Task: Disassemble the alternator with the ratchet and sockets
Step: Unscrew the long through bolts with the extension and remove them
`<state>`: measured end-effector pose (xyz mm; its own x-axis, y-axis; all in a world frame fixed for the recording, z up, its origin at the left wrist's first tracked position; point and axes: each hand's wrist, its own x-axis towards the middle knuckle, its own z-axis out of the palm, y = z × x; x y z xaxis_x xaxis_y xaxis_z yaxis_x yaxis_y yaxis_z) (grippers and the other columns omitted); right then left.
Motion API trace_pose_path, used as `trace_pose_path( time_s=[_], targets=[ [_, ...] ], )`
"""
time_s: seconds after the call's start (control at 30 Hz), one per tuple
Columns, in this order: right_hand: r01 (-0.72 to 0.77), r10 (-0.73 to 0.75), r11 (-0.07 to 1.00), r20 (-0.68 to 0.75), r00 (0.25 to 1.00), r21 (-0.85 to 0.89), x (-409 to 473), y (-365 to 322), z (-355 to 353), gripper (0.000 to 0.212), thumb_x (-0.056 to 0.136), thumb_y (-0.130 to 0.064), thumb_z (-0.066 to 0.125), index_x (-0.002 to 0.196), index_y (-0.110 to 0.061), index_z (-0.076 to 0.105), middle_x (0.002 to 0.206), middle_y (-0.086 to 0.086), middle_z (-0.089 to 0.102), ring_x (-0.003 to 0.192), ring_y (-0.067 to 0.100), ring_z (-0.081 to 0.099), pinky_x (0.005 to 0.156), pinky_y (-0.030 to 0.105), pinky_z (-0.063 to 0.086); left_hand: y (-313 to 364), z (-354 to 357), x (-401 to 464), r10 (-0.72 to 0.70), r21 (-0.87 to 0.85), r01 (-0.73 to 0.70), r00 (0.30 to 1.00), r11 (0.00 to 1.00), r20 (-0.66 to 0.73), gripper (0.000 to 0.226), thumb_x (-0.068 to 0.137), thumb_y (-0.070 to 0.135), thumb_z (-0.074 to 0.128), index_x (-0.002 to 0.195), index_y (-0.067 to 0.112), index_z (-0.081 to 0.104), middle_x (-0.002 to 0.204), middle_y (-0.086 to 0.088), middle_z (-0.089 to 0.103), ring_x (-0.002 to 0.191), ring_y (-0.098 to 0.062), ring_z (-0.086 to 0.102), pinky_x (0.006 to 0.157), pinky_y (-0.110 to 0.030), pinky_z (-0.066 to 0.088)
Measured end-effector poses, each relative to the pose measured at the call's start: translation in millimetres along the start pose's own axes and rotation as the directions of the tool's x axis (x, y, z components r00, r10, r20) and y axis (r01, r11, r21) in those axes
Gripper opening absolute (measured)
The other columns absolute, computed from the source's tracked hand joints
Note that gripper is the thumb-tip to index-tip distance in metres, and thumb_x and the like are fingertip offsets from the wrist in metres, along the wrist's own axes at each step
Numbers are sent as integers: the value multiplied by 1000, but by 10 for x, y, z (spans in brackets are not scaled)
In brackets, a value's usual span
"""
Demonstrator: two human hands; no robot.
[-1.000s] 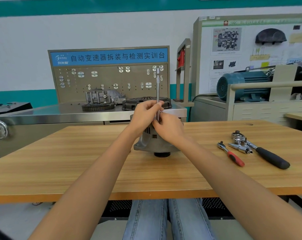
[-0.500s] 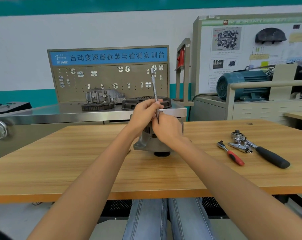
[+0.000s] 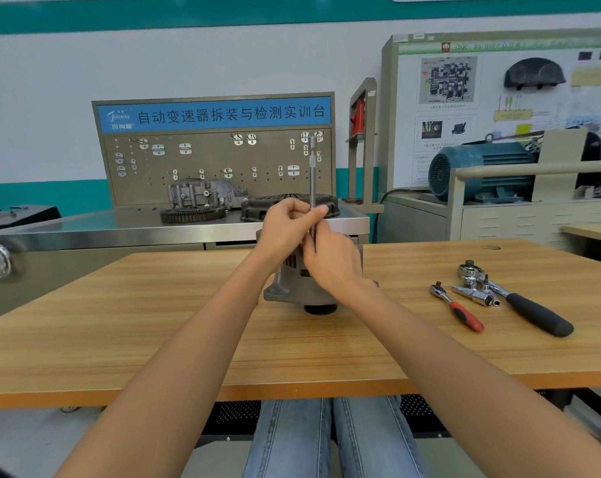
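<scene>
A grey alternator (image 3: 285, 288) stands in the middle of the wooden table (image 3: 154, 322), pulley down, mostly hidden by my hands. A thin silver extension bar (image 3: 312, 174) rises upright from its top. My left hand (image 3: 287, 229) pinches the bar's lower shaft between thumb and fingers. My right hand (image 3: 332, 260) is closed around the bar's foot just above the alternator; the socket end is hidden. To the right lie a small red-handled ratchet (image 3: 459, 308), a large black-handled ratchet (image 3: 530, 308) and loose chrome sockets (image 3: 475, 293).
Behind the table stands a steel bench (image 3: 85, 232) with a gear, a casting, a black cover and a pegboard. A blue motor (image 3: 478, 170) on a cabinet is at the back right. My legs show under the table's front edge.
The bar tipped slightly left half a second ago and now stands upright again. My left fingers have shifted on its shaft. The alternator and the tools on the right have not moved.
</scene>
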<state>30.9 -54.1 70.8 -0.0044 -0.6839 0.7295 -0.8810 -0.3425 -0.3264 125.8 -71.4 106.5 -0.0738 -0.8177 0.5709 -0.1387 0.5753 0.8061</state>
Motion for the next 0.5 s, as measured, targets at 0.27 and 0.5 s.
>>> trace_pose_path(
  time_s=[0.27,0.5],
  targets=[
    [14,-12,999,66,998,-36,29,11,-10,32,101,-30,33,101,-8,56,85,10,65,73,22,60,57,31,43,-55,-64,-35,48,-80,-45,998,996,41,11,93,17,61,99,13,69,71,15,68,51,8,53,51,-8,41],
    [-4,4,1000,40,999,6,-23,-19,-30,33,102,-35,31,115,-6,41,79,5,60,71,23,62,60,37,51,-71,-14,29,-4,-108,1,999,994,-32,21,81,20,76,79,18,55,48,17,56,46,5,53,46,-12,42]
  ],
)
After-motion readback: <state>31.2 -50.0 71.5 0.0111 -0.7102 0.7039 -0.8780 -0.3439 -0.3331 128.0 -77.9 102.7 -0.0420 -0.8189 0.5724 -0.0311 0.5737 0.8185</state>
